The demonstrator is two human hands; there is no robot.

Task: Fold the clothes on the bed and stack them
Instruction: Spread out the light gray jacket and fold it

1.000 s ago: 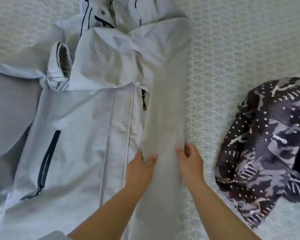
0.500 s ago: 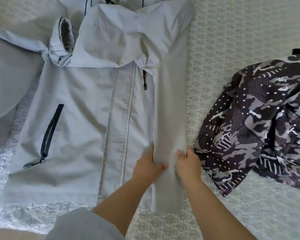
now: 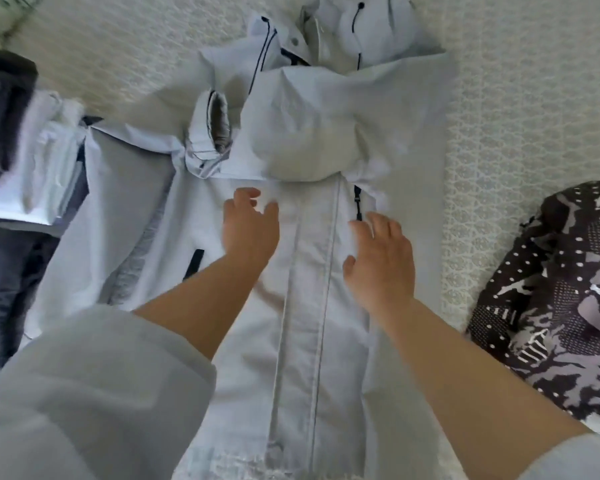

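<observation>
— Both hands have let go of the folded strip; left hand [image 3: 248, 227] and right hand [image 3: 381, 259] lie spread and empty on the pale grey zip-front jacket [image 3: 305, 341], flat on the bed [image 3: 520, 98].

— Soft, slippery shell; take the unfolded left edge.

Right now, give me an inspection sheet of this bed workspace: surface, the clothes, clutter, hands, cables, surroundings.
Surface: cream patterned bedspread.
Job's things: pale grey zip-front jacket spread flat, its right side folded inward; dark camouflage-print garment crumpled at the right; stack of white and dark folded clothes at the left.
Clutter: nothing seen.
Hands: left hand and right hand open, fingers spread over the jacket front, holding nothing.
Cables: nothing seen.
Surroundings: only bed in view.
</observation>
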